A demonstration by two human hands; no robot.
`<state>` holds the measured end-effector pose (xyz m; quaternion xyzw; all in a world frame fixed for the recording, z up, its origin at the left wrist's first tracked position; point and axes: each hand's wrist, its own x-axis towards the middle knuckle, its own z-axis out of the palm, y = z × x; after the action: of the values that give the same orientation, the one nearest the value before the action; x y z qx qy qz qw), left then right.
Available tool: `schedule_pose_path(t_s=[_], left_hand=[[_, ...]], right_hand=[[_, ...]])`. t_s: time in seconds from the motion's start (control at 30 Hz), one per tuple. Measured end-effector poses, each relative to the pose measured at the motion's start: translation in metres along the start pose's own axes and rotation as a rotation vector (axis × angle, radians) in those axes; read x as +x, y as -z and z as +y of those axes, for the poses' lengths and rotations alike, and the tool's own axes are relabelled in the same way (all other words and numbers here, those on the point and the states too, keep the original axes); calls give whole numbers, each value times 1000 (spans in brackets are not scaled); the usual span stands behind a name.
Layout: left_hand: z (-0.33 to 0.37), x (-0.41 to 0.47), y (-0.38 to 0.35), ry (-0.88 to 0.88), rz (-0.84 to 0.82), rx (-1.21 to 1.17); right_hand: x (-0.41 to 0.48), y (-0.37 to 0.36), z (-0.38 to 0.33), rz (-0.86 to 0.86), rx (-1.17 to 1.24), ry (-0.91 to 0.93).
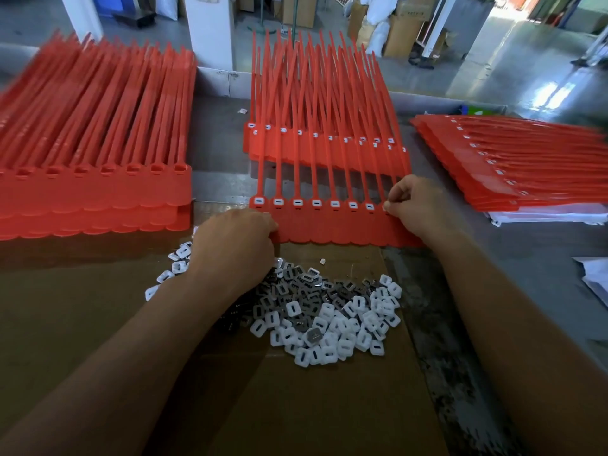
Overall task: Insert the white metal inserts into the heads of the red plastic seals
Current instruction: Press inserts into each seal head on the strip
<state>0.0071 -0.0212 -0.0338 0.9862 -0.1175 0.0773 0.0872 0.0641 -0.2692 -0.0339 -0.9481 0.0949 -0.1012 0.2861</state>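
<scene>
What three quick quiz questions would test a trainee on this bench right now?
1. True or false: the heads in the left stack of seals are empty.
2. The right hand pinches which part of the front strip? A right end, B middle, C left end.
3. Fill in: the loose inserts lie on ___.
Key: 1 true; 2 A; 3 cardboard.

Red seals (329, 225) smooth plastic; inserts (329, 320) white plastic, grey metal; matt cardboard (296, 406).
</scene>
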Motion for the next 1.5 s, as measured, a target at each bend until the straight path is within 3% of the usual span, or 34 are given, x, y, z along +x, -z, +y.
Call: schedule_pose_path(t_s=[0.37,0.77,0.97,1.2,1.5], left_hand=[[1,0,1,4,3,1],[0,-1,2,8,-2,-19],[0,0,3,12,-5,-19],[0,0,3,8,-10,-11],[0,0,2,2,-12,1]], right_hand=[[-35,27,-11,-93,133,141],[-83,40,-36,-499,173,333],[-89,42,-42,-756,67,377],[-91,33,-42,-797,-56,367],[-93,32,-45,-795,-7,401]])
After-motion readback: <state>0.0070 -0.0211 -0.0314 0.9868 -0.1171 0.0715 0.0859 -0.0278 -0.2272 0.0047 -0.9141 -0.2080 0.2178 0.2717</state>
